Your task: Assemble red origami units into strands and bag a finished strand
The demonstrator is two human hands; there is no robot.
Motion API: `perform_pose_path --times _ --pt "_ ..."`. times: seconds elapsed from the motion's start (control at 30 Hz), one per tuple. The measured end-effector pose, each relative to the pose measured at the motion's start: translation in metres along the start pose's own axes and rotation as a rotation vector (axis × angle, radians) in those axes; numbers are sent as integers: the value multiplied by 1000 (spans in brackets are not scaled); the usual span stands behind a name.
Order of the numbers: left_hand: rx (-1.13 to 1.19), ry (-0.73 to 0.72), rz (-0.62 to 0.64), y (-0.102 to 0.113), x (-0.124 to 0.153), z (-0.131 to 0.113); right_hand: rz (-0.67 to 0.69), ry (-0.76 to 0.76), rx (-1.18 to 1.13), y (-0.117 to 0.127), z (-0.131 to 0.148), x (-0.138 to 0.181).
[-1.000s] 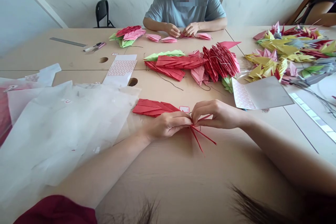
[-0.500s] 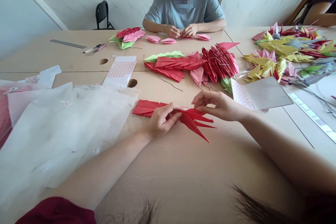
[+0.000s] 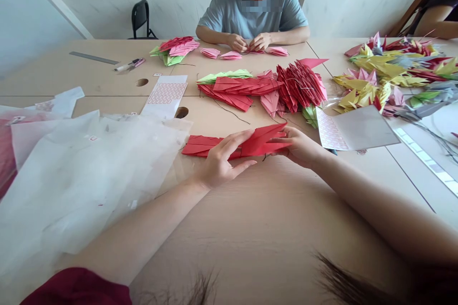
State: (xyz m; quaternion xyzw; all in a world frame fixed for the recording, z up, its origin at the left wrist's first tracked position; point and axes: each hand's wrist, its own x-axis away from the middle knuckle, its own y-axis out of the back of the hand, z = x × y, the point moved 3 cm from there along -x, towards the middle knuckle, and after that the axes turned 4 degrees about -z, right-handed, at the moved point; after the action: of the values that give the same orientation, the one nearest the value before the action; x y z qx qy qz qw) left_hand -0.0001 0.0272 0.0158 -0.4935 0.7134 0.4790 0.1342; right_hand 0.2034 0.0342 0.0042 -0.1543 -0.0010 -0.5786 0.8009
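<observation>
The red folded paper (image 3: 265, 141) is between the person's two hands, on the near side of the big red paper bundle (image 3: 300, 86). The right hand (image 3: 296, 147) holds one end, with some fingers hidden behind it. The left hand (image 3: 227, 156) is spread: its long fingers touch the paper, but its thumb sticks out into the air. A flat red strip (image 3: 200, 146) pokes out past the left hand, which hides whether the two join.

Half a second ago, red points stuck out toward the person, and the left thumb and fingers pinched them. Now the paper is up in a wide fold, the left thumb is off it, and the right fingers have tucked in behind. The bundle stayed put. Left of the bundle is a green paper strip (image 3: 224, 76). Past the bundle, a person in a blue shirt (image 3: 261, 23) has both hands by small pink papers (image 3: 231, 55).
</observation>
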Motion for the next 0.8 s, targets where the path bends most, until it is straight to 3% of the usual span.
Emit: perform_pose_path --times 0.1,0.17,0.33,0.43,0.53,0.6,0.7,0.8 --pt "-58 -9 -105 3 2 2 -23 -37 -30 -5 -3 1" --pt "-85 41 -181 5 3 5 -119 -16 -16 -4 -3 1" --pt "-78 183 -230 8 3 11 -405 288 155 -1 5 6" --pt "-28 208 -233 8 3 12 -302 191 99 -10 4 8" --pt "11 230 -233 8 2 12 -12 -118 -51 -28 -4 13" --pt "18 249 -242 8 2 13 137 -220 -44 -37 -5 17" --pt "15 276 -243 9 2 15 139 -98 150 -37 2 21" --pt "32 307 -238 9 3 17 -67 130 309 -24 16 22"
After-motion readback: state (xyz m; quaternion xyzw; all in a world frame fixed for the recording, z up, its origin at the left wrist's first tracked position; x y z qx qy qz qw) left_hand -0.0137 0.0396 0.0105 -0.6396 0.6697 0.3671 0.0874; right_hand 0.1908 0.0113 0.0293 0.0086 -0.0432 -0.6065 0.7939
